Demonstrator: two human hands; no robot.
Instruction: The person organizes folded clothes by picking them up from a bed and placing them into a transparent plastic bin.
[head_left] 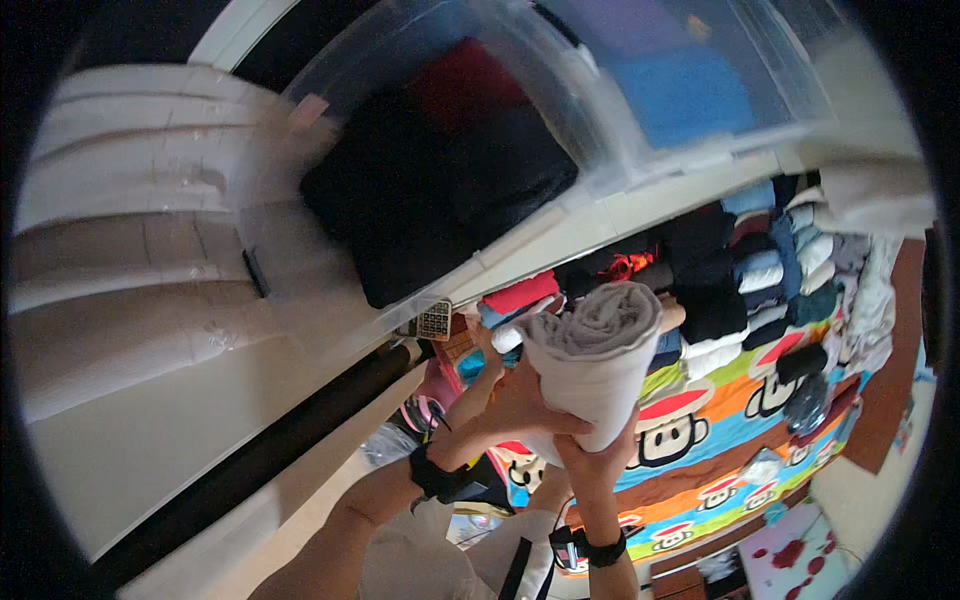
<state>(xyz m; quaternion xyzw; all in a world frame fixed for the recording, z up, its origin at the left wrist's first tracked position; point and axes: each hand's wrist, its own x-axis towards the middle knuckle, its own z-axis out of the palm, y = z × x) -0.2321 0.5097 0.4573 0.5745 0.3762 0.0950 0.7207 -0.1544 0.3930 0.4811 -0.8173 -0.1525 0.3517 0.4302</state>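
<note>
Between my hands is a rolled white cloth [590, 370], tilted upright, its spiral end facing up. My left hand [515, 405] grips its left side and lower part. From the right and below, my right hand [605, 450] closes around it. Both wrists carry black straps. Past the roll, a clear plastic box [590, 150] holds dark folded clothes [440, 180] and a dark red piece [465, 85]. The exact kind of the rolled cloth cannot be made out.
A second clear box holds blue cloth [680, 95]. On the right, many rolled clothes [760, 270] lie on a striped cartoon sheet [680, 430]. A calculator [432, 320] sits near the box's lower edge. Pale bulging layers [120, 270] stand at the left.
</note>
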